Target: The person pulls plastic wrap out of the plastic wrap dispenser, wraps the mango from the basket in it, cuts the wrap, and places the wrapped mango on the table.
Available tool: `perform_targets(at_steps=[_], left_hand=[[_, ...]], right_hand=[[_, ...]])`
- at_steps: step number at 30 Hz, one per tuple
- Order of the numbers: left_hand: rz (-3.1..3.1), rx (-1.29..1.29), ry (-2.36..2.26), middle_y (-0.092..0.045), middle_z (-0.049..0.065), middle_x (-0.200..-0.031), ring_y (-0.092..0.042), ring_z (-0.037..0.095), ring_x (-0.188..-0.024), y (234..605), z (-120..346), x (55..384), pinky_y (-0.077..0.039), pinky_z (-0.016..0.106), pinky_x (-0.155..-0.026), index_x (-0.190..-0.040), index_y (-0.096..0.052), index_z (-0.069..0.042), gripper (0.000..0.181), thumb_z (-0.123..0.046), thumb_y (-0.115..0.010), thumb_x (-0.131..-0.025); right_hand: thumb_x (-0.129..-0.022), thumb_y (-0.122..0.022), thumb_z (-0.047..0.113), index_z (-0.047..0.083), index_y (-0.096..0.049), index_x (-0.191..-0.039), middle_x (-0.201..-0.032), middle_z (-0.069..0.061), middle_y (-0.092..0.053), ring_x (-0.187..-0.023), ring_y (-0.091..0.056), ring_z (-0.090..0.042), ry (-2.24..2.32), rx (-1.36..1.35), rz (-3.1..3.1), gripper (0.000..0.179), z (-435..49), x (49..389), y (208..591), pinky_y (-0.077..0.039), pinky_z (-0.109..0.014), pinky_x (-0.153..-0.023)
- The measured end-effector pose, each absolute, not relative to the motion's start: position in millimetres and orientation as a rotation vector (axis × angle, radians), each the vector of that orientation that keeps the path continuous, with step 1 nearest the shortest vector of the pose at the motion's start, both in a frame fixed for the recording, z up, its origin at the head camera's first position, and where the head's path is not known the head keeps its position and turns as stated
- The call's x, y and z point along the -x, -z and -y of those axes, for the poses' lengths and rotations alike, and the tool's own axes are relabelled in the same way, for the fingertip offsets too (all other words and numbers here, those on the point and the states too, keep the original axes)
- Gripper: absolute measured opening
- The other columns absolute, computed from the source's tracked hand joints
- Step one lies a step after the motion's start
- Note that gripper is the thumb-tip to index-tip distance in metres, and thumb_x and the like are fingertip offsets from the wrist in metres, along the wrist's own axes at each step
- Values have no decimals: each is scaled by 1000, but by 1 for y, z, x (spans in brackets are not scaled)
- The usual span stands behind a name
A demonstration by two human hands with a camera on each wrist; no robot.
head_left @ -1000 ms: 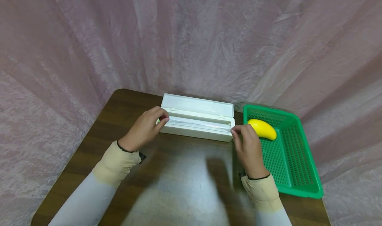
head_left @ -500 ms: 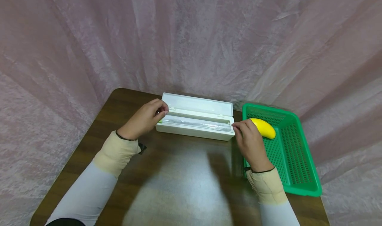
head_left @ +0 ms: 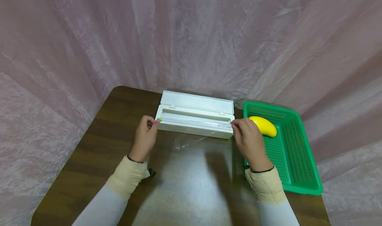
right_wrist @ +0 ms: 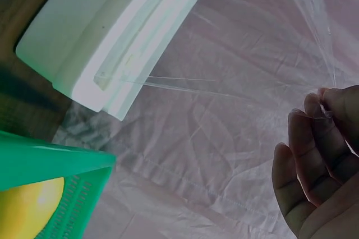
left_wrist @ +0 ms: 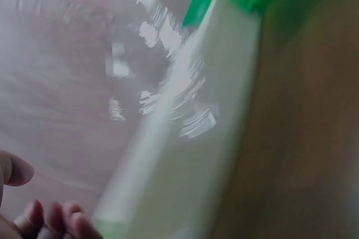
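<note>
A white cling film dispenser box [head_left: 195, 130] lies on the table with its lid raised, a roll of film inside. My right hand [head_left: 249, 141] pinches the edge of the clear cling film [right_wrist: 331, 65] between thumb and fingertips, above the box's right end. The film stretches back from these fingers toward the box. My left hand [head_left: 145, 135] is beside the box's left end, its fingertips near a small green slider [head_left: 159, 119]. In the left wrist view, thumb and fingers [left_wrist: 54, 219] stand apart with no film visible between them.
A green plastic basket [head_left: 307, 149] stands right of the box, close to my right hand, with a yellow mango-like fruit [head_left: 264, 126] inside. The brown wooden table [head_left: 89, 146] ends at a pink curtain [head_left: 191, 47] behind.
My left hand has come down from above the box's left part to beside its left end. Loose film now shows in front of the box. The right hand, still pinching, has barely moved.
</note>
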State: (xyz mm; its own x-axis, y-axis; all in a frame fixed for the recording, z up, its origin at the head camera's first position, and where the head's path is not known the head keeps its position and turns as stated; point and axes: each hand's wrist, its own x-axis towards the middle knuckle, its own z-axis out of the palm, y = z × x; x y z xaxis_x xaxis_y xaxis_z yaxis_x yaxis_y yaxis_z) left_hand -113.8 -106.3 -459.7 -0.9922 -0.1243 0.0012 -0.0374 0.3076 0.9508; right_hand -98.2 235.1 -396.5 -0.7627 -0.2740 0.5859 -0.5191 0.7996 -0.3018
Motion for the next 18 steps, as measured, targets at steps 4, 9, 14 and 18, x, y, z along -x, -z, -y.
perform_targets(at_steps=[4, 9, 14, 18], left_hand=[[2279, -427, 2264, -56, 16, -113, -62, 27, -100, 502, 94, 94, -55, 32, -79, -123, -45, -3, 28, -26, -49, -107], [2066, -361, 2587, -49, 26, -143, -54, 38, -130, 523, 84, 84, -54, 38, -98, -148, -33, 1, 46, -22, -42, -109], [1936, -363, 2744, -42, 26, -154, -45, 40, -142, 528, 76, 85, -46, 46, -110, -156, -25, 0, 51, -18, -37, -110], [1855, -363, 2857, -37, 26, -157, -40, 39, -146, 533, 68, 90, -38, 52, -117, -157, -22, 0, 53, -13, -36, -108]], right_hand=[[-90, -72, -2, -1, -67, -103, -91, -15, -65, -82, -59, -30, -623, -593, 2447, 14, -236, 96, 397, -50, -43, -77], [-91, -71, -1, -1, -67, -102, -90, -15, -65, -82, -58, -31, -635, -583, 2440, 13, -234, 93, 396, -49, -43, -77], [-92, -70, 1, 1, -67, -103, -91, -14, -65, -83, -59, -30, -654, -574, 2461, 11, -232, 91, 397, -49, -43, -78], [-93, -70, 1, 0, -67, -103, -92, -15, -65, -83, -59, -31, -651, -576, 2461, 11, -232, 91, 398, -50, -43, -77]])
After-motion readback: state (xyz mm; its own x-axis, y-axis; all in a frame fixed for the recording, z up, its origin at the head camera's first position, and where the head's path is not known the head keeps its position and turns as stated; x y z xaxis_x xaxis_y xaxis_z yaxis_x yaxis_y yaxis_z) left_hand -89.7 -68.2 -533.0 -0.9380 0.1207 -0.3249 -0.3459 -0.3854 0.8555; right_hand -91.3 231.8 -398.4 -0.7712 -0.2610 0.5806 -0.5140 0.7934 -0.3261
